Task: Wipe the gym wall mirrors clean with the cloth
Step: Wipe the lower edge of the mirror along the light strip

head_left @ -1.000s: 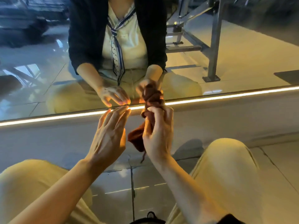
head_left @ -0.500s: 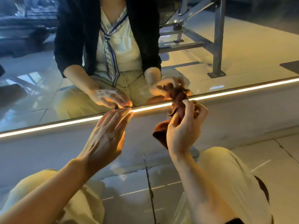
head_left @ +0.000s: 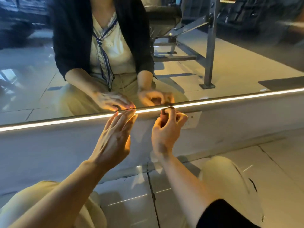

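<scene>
My right hand [head_left: 166, 130] has its fingers [head_left: 181, 116] curled tight around the bunched reddish-brown cloth [head_left: 164, 114], which is mostly hidden in the fist and held against the lit strip [head_left: 65, 120] at the bottom edge of the wall mirror [head_left: 230, 63]. My left hand [head_left: 113, 139] is flat, fingers [head_left: 121, 118] straight and lightly spread, tips touching the same lit edge just beside the cloth. I'm sitting on the tiled floor [head_left: 131, 203] with knees apart; a metal gym frame [head_left: 209, 46] shows in the reflection.
</scene>
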`<state>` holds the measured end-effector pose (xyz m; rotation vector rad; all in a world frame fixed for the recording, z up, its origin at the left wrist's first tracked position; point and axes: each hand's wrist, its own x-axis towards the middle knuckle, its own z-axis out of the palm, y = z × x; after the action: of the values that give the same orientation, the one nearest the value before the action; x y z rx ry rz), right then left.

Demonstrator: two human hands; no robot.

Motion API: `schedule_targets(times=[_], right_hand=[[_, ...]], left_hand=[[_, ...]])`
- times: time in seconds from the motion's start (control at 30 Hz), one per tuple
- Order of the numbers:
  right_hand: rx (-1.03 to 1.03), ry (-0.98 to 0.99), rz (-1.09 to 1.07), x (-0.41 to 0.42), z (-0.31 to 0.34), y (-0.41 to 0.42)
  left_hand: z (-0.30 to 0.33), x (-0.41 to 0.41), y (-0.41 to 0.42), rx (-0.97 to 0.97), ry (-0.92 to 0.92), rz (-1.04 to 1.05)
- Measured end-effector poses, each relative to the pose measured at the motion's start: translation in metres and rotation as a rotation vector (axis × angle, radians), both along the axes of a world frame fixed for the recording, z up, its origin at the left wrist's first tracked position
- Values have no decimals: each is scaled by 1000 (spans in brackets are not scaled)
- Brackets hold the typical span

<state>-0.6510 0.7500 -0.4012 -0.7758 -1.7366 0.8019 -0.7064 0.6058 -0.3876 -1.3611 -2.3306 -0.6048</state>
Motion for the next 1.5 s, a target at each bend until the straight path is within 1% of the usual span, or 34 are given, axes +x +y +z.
schedule_targets(times=[0.07, 0.1, 0.2, 0.23, 0.27, 0.37, 0.4, 0.43, 0.47, 0.57, 0.63, 0.67, 0.77, 0.8, 0.83, 0.87, 0.93, 0.97, 1.0, 1.03, 1.07, 1.13, 1.17, 1.2, 1.23, 1.3, 1.33, 1.37, 1.4, 1.5], right_hand=[[54, -115, 149, 4, 4, -20], [63, -111, 145, 7, 6, -21], [19, 39, -65, 7, 24, 1], [29, 53, -100, 5, 27, 5], [68, 24, -86, 2, 26, 4], [266, -98, 130, -1, 6, -16], [279, -114, 210, 0, 2, -21], [247, -102, 265, 1, 2, -22], [204, -61, 272, 2, 5, -20], [77, 89, 75, 7, 11, -7], [-13, 118, 8, 4, 7, -4], [4, 94, 41, 0, 4, -9], [201, -61, 366, -8, -14, -52], [245, -73, 423, -8, -18, -63], [243, -35, 405, -9, -19, -69], [209, 39, 329, -11, -17, -68], [119, 175, 98, -16, -10, -55], [93, 213, 6, -18, -4, -47], [93, 218, -37, -22, -2, -43], [109, 189, -25, -25, -1, -45], [150, 138, 39, -27, -2, -54], [261, 34, 274, -25, -7, -77], [290, 18, 356, -22, -7, -83], [272, 41, 364, -21, -5, -83], [216, 90, 296, -21, -2, -77], [82, 182, 67, -22, 7, -63], [47, 198, -8, -24, 11, -60], [58, 193, -32, -27, 13, -62], [102, 167, -15, -31, 13, -69], [243, 56, 147, -34, 4, -97]], left_hand=[[2, -2, -9, 36, -9, 14], [3, -3, -12, 53, -7, 19], [7, -4, -14, 88, 7, 35], [7, -4, -12, 90, 9, 36], [7, -3, -10, 92, 9, 39], [6, 4, -4, 83, -5, 54], [6, 6, -4, 78, -10, 58], [5, 9, -7, 69, -13, 65], [5, 11, -12, 55, -12, 74], [13, 14, -31, -9, 22, 96], [24, 14, -42, -34, 43, 113], [28, 13, -45, -40, 57, 123], [25, 6, -52, -39, 85, 171], [20, 5, -57, -33, 80, 186], [15, 3, -61, -27, 69, 194], [9, 1, -67, -18, 58, 197], [-2, -4, -76, -12, 55, 191], [-6, -7, -78, -14, 56, 178], [-9, -10, -79, -9, 54, 164], [-10, -12, -77, 3, 48, 149], [-10, -14, -74, 19, 39, 133], [-9, -17, -67, 56, 22, 99], [-8, -18, -66, 82, 26, 88], [-8, -20, -66, 110, 40, 81], [-9, -22, -67, 133, 59, 78], [-10, -28, -75, 165, 104, 92], [-10, -31, -79, 176, 124, 99], [-10, -36, -82, 181, 140, 98], [-10, -40, -86, 180, 150, 90], [-11, -52, -96, 162, 175, 18]])
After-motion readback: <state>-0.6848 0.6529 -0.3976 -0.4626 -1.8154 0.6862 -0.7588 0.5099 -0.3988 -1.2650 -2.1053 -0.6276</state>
